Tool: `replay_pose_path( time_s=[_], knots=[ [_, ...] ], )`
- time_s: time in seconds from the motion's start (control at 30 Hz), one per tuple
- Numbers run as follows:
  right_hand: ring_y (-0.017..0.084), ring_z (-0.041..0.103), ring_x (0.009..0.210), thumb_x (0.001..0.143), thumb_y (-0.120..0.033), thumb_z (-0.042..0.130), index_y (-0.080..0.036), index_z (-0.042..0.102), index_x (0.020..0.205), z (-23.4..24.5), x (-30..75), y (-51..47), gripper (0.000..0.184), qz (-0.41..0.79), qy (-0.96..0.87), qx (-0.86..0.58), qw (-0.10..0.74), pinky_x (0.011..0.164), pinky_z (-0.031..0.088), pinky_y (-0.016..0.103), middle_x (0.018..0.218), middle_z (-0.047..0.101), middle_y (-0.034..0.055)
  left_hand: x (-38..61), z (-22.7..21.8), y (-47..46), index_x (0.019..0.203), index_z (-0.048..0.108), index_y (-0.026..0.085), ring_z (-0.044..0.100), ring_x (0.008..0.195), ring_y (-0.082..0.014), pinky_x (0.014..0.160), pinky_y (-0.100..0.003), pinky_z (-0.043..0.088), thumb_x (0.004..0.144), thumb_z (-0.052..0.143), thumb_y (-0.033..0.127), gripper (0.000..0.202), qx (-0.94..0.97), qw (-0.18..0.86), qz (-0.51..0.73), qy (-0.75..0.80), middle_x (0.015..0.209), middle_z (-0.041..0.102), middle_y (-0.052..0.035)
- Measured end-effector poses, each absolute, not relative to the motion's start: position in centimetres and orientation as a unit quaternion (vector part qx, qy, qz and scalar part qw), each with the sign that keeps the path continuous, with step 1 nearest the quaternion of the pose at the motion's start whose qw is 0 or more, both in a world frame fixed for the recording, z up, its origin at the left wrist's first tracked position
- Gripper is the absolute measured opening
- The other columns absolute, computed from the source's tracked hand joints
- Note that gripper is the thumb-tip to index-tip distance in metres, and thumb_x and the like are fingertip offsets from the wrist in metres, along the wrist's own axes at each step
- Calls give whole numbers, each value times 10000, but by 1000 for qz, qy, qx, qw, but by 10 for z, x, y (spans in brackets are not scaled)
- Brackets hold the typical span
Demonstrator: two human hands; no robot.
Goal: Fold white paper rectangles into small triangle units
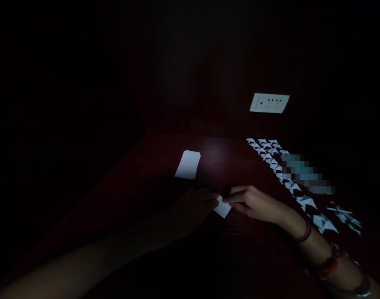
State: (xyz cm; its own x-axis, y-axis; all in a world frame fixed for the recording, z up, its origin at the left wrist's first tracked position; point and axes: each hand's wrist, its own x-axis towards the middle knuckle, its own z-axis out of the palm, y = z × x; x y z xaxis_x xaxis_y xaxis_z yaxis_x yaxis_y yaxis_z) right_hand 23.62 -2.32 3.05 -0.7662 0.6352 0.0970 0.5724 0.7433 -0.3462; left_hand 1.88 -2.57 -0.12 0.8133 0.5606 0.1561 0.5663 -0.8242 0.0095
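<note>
A small piece of white paper [223, 209] lies on the dark red table between my two hands. My left hand [194, 207], deep in shadow, has its fingertips at the paper's left edge. From the right, my right hand [247, 202] pinches the paper's upper right edge between thumb and fingers. Whether the paper is folded under the fingers is hard to see. Beyond my hands rests a stack of white paper sheets [188, 165], slightly uneven at its edges.
Rows of folded white paper pieces [272, 162] run along the table's right side. Near them are a blurred-out bluish object [305, 174] and a small heap of paper scraps [344, 216]. A white socket panel [269, 103] is on the dark back wall.
</note>
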Motion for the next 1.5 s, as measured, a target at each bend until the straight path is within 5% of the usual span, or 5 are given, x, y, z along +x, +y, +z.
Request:
replay_pose_path(
  time_s=[0.37, 0.97, 1.5],
  knots=[
    [120, 532, 746, 842, -201, 393, -220, 548, 1078, 26, 228, -28, 283, 160, -919, -339, 117, 665, 413, 222, 858, 546, 38, 24, 13, -33, 1080, 474, 224, 456, 896, -182, 720, -310, 358, 835, 402, 151, 265, -943, 62, -74, -317, 1054, 477, -29],
    [123, 531, 739, 832, -181, 406, -179, 555, 1024, 21, 225, -29, 244, 133, -914, -361, 125, 662, 408, 219, 826, 532, 46, 28, 13, -34, 1041, 494, 179, 471, 862, -184, 690, -312, 365, 827, 392, 150, 239, -944, 40, -61, -323, 1004, 507, -39],
    [106, 534, 697, 842, -188, 390, -151, 621, 757, 22, 225, -31, 248, 113, -928, -333, 126, 625, 395, 206, 769, 551, 40, 30, 17, -38, 1014, 525, 176, 507, 813, -180, 678, -305, 360, 815, 385, 136, 247, -929, 59, -41, -363, 990, 541, -40]
  ],
)
